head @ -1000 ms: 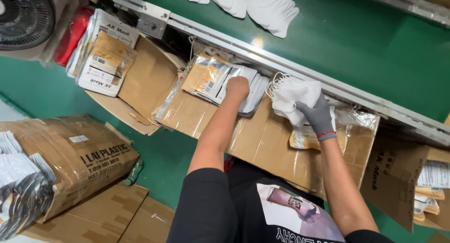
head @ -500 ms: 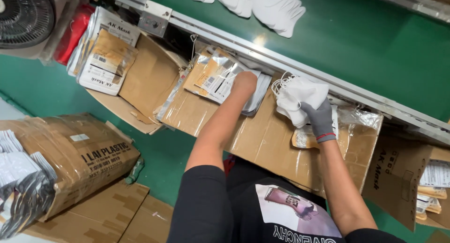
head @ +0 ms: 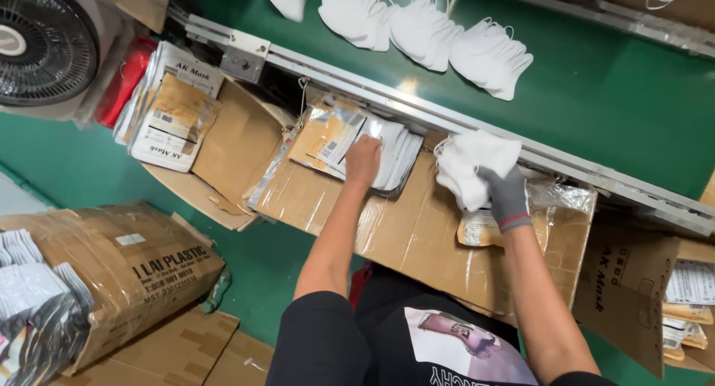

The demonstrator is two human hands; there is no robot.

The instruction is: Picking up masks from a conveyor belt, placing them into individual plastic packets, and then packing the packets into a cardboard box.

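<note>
Gloved right hand (head: pixel 506 196) clutching a soft, light bundle of white masks (head: pixel 469 166) above the cardboard counter (head: pixel 417 237), best gripped around the folded bodies, while the bare left hand (head: pixel 363 159) presses flat on slippery packaging pouches (head: pixel 350 136).

Both arms reach forward; bare left hand (head: pixel 363 159) lies flat, gloved right hand (head: pixel 505 197) seemingly clenched.
</note>
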